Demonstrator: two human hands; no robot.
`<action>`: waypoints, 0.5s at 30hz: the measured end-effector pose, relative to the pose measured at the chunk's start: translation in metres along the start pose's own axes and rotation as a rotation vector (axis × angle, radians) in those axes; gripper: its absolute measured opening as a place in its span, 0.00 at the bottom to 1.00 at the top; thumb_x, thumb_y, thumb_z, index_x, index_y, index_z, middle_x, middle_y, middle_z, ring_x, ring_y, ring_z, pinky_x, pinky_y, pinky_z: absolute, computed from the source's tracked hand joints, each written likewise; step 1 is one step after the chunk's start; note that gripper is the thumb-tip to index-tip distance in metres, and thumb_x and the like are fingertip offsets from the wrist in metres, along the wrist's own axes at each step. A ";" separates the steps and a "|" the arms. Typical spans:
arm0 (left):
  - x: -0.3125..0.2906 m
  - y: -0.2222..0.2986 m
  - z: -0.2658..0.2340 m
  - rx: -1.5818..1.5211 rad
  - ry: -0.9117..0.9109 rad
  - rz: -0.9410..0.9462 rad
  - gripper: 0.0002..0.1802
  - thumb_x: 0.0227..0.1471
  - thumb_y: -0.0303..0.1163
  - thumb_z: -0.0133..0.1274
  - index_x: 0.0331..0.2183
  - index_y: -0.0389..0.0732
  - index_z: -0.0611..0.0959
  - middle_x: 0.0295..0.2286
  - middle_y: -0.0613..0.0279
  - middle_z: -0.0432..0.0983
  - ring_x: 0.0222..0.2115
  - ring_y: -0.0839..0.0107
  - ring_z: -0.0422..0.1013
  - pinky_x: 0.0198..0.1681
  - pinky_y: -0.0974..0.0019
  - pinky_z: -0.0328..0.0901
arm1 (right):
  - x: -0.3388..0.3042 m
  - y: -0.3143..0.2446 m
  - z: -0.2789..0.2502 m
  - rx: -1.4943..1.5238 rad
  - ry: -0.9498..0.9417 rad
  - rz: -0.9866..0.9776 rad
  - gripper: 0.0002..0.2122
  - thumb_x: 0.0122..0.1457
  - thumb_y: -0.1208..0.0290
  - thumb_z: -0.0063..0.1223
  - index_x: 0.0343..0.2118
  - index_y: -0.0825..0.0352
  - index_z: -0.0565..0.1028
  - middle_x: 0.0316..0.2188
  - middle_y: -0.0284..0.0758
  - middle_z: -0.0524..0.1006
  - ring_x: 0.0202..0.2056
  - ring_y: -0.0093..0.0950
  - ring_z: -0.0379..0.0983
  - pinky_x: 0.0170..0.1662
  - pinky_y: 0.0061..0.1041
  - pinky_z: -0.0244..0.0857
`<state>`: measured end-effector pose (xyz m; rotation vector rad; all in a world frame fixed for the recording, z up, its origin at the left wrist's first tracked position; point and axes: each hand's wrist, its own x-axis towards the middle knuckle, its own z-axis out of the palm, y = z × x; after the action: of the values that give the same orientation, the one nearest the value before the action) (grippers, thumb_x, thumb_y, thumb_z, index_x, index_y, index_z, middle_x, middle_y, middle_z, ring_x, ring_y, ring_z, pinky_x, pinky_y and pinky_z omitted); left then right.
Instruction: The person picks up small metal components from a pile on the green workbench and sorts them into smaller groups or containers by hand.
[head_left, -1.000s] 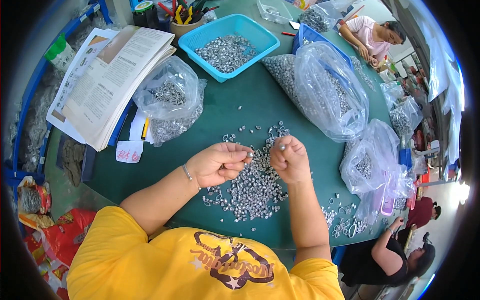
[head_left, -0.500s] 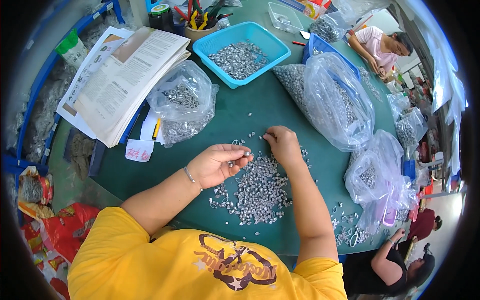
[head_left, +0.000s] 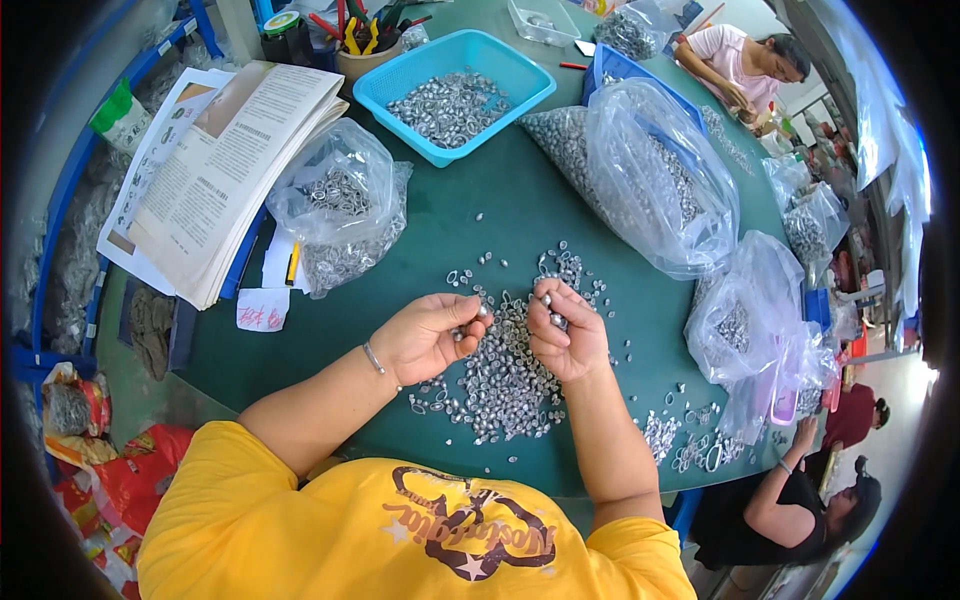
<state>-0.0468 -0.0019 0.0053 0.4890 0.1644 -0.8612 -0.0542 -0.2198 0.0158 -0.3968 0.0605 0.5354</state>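
A heap of small silver oval metal pieces [head_left: 500, 395] lies on the green table, with loose open rings among them. Over the heap's left side is my left hand [head_left: 425, 338], its thumb and fingers closed on silver pieces that partly show at the fingertips. My right hand [head_left: 570, 338] is on the other side of the heap, fingers curled around a few shiny silver pieces visible near the thumb. A gap separates the two hands. A smaller cluster of pieces [head_left: 565, 265] lies just beyond my right hand.
A blue basket [head_left: 453, 155] of silver pieces stands at the back. Clear bags of metal parts lie at left [head_left: 355, 215] and right [head_left: 640, 200]. Stacked papers [head_left: 215, 180] rest at far left, by a pot of pliers [head_left: 365, 62]. Other people sit along the right.
My right hand has drawn back from the table surface beyond the heap, turned, and now shows silver pieces in its curled fingers. My left hand has shifted slightly. The whole view has moved a little.
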 end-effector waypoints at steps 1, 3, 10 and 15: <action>-0.003 0.000 0.001 0.023 0.024 0.003 0.05 0.54 0.29 0.49 0.31 0.38 0.76 0.29 0.64 0.73 0.27 0.80 0.70 0.30 0.79 0.67 | -0.003 0.001 0.001 -0.004 0.040 -0.001 0.07 0.59 0.73 0.40 0.36 0.70 0.68 0.22 0.40 0.70 0.12 0.17 0.53 0.14 0.14 0.47; -0.010 0.004 0.001 0.070 0.057 0.022 0.04 0.54 0.28 0.48 0.31 0.38 0.75 0.29 0.63 0.72 0.27 0.80 0.69 0.29 0.79 0.67 | -0.010 0.005 -0.001 0.007 -0.008 -0.040 0.07 0.58 0.72 0.41 0.33 0.70 0.68 0.21 0.39 0.68 0.12 0.18 0.53 0.14 0.15 0.47; -0.034 0.030 -0.007 0.128 0.207 0.111 0.05 0.53 0.29 0.48 0.29 0.39 0.75 0.23 0.69 0.64 0.20 0.83 0.59 0.18 0.82 0.53 | -0.020 0.017 0.010 -1.327 0.506 -0.105 0.05 0.52 0.75 0.51 0.30 0.68 0.77 0.16 0.32 0.72 0.16 0.25 0.68 0.17 0.22 0.59; -0.030 0.024 -0.011 0.879 0.335 0.362 0.07 0.49 0.29 0.54 0.29 0.34 0.80 0.15 0.75 0.62 0.15 0.84 0.58 0.18 0.79 0.55 | -0.027 0.031 0.014 -2.141 0.036 -0.456 0.05 0.48 0.75 0.56 0.29 0.65 0.78 0.19 0.39 0.74 0.21 0.37 0.71 0.25 0.32 0.66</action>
<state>-0.0471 0.0370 0.0137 1.4421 -0.0110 -0.4519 -0.0935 -0.2028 0.0221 -2.4265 -0.6250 -0.0828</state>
